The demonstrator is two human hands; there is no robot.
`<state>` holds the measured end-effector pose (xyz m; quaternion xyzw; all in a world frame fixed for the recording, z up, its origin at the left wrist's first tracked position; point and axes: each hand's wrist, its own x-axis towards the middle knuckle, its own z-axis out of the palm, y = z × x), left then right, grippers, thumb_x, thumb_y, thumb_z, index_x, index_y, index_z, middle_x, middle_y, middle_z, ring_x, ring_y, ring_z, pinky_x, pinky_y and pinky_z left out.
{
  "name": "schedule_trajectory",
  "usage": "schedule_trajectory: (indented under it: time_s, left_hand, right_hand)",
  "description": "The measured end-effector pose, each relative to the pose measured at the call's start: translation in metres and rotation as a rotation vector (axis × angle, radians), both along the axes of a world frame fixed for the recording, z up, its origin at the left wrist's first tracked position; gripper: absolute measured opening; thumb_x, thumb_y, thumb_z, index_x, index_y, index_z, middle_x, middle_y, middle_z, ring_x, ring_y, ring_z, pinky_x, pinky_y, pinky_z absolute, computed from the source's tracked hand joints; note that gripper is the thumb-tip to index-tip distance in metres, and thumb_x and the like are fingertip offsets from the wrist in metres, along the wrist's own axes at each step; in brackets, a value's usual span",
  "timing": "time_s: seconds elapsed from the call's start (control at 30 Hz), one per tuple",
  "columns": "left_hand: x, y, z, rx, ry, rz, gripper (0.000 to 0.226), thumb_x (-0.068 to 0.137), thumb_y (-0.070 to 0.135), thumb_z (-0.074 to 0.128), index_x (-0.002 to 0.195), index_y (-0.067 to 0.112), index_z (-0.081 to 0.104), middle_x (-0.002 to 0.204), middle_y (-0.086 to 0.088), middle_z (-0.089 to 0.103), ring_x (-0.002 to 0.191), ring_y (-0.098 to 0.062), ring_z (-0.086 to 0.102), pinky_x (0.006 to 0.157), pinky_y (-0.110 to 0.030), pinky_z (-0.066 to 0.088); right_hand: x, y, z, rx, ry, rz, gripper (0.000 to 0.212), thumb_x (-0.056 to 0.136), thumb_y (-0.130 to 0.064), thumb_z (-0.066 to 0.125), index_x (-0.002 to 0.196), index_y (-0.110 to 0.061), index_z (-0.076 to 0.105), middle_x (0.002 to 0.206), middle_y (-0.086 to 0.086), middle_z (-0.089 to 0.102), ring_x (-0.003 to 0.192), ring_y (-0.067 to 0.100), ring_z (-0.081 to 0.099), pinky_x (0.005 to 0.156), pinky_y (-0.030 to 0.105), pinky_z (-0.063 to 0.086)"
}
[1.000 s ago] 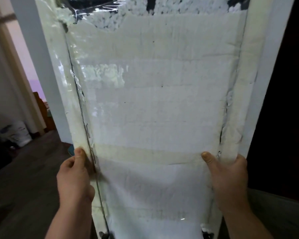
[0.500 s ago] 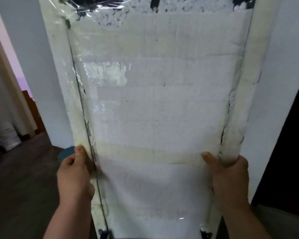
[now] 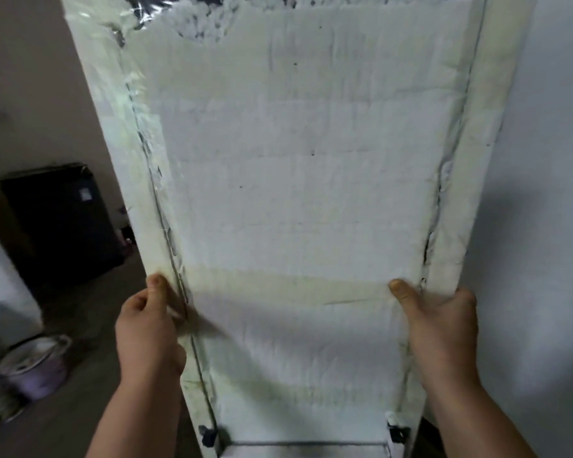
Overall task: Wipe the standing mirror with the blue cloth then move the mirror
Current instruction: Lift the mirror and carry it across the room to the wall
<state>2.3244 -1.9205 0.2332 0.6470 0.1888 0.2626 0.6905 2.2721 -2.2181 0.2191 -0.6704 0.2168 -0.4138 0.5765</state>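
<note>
The standing mirror (image 3: 305,180) fills the middle of the view, upright, with its white foam-and-plastic-wrapped back facing me. My left hand (image 3: 148,328) grips its left edge low down, thumb on the near face. My right hand (image 3: 442,328) grips the right edge at the same height, thumb laid across the wrapping. Two dark fittings show near the mirror's bottom corners. The blue cloth is out of view.
A grey-white wall (image 3: 540,226) stands close behind the mirror on the right. At the left are a dark box-like object (image 3: 60,219), a round lidded pot (image 3: 33,365) on the dark floor and a white object (image 3: 0,285) at the frame's edge.
With both hands holding the same spots, the mirror and my view have swung: the doorway at left has gone, and the dark box and pot have come into view. The blue patch seen by my left hand is gone.
</note>
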Motion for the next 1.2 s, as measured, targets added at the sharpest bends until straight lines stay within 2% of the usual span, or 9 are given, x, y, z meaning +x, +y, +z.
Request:
schedule_trajectory:
  time_s: [0.1, 0.27, 0.47, 0.57, 0.67, 0.83, 0.93, 1.07, 1.2]
  left_hand:
    - [0.021, -0.002, -0.002, 0.004, 0.01, 0.024, 0.05, 0.096, 0.054, 0.046, 0.093, 0.006, 0.059, 0.063, -0.012, 0.045, 0.033, -0.017, 0.036, 0.025, -0.012, 0.02]
    - [0.043, -0.011, -0.006, 0.037, 0.021, 0.099, 0.05, 0.097, 0.052, 0.045, 0.097, 0.005, 0.061, 0.066, -0.011, 0.049, 0.046, -0.019, 0.041, 0.023, -0.013, 0.02]
    - [0.051, -0.034, -0.001, 0.032, 0.028, 0.201, 0.044, 0.097, 0.049, 0.046, 0.088, 0.007, 0.057, 0.074, -0.013, 0.052, 0.056, -0.021, 0.043, 0.041, -0.022, 0.034]
    - [0.042, -0.054, 0.002, 0.074, -0.015, 0.32, 0.038, 0.1, 0.042, 0.045, 0.077, 0.012, 0.051, 0.065, -0.006, 0.044, 0.042, -0.009, 0.046, 0.032, -0.01, 0.032]
    - [0.029, -0.074, 0.004, -0.003, -0.068, 0.432, 0.049, 0.095, 0.05, 0.05, 0.086, 0.003, 0.058, 0.064, -0.014, 0.049, 0.038, -0.014, 0.038, 0.032, -0.015, 0.028]
    - [0.002, -0.091, 0.0, -0.03, -0.146, 0.568, 0.057, 0.096, 0.049, 0.05, 0.089, -0.008, 0.058, 0.071, -0.021, 0.049, 0.047, -0.016, 0.038, 0.035, -0.014, 0.028]
    - [-0.02, -0.092, -0.005, -0.023, -0.129, 0.666, 0.063, 0.093, 0.056, 0.049, 0.089, -0.007, 0.057, 0.072, -0.017, 0.049, 0.049, -0.016, 0.039, 0.038, -0.015, 0.03]
    - [-0.041, -0.093, -0.014, -0.039, -0.1, 0.746, 0.059, 0.089, 0.063, 0.05, 0.085, 0.005, 0.06, 0.074, -0.013, 0.051, 0.063, -0.02, 0.044, 0.057, -0.031, 0.037]
    - [-0.066, -0.098, -0.02, -0.017, -0.077, 0.859, 0.057, 0.09, 0.061, 0.051, 0.077, 0.006, 0.06, 0.067, -0.006, 0.055, 0.063, -0.019, 0.046, 0.059, -0.032, 0.037]
  right_hand:
    - [0.034, -0.005, -0.001, -0.012, -0.011, 0.025, 0.061, 0.066, -0.034, 0.086, 0.109, -0.006, 0.053, 0.098, 0.004, 0.064, 0.085, 0.019, 0.06, 0.073, 0.026, 0.042]
    - [0.079, -0.015, -0.007, -0.016, -0.032, 0.084, 0.06, 0.066, -0.032, 0.086, 0.11, -0.005, 0.055, 0.094, 0.002, 0.064, 0.085, 0.019, 0.062, 0.074, 0.025, 0.043]
    - [0.128, -0.04, -0.009, -0.035, 0.014, 0.26, 0.061, 0.067, -0.036, 0.084, 0.112, -0.002, 0.061, 0.101, 0.01, 0.071, 0.09, 0.021, 0.068, 0.077, 0.025, 0.05]
    - [0.151, -0.055, -0.008, -0.034, 0.031, 0.381, 0.065, 0.065, -0.041, 0.084, 0.113, -0.003, 0.06, 0.103, 0.01, 0.07, 0.093, 0.023, 0.068, 0.08, 0.029, 0.052]
    - [0.165, -0.066, -0.004, -0.042, 0.042, 0.496, 0.072, 0.065, -0.044, 0.083, 0.118, -0.004, 0.054, 0.113, 0.011, 0.066, 0.1, 0.025, 0.064, 0.086, 0.038, 0.054]
    - [0.175, -0.069, 0.003, -0.011, 0.011, 0.693, 0.079, 0.06, -0.05, 0.075, 0.12, -0.006, 0.048, 0.105, 0.002, 0.061, 0.08, 0.013, 0.056, 0.059, 0.01, 0.039]
    - [0.179, -0.063, 0.006, -0.015, 0.022, 0.773, 0.08, 0.059, -0.051, 0.076, 0.12, -0.006, 0.05, 0.108, 0.004, 0.062, 0.09, 0.02, 0.058, 0.065, 0.018, 0.043]
    - [0.183, -0.053, 0.004, -0.052, 0.034, 0.8, 0.077, 0.062, -0.046, 0.081, 0.12, -0.003, 0.052, 0.115, 0.013, 0.064, 0.101, 0.027, 0.061, 0.083, 0.034, 0.048]
    - [0.18, -0.044, 0.0, -0.063, 0.044, 0.874, 0.073, 0.066, -0.042, 0.083, 0.12, -0.004, 0.053, 0.116, 0.014, 0.063, 0.099, 0.027, 0.06, 0.081, 0.035, 0.046]
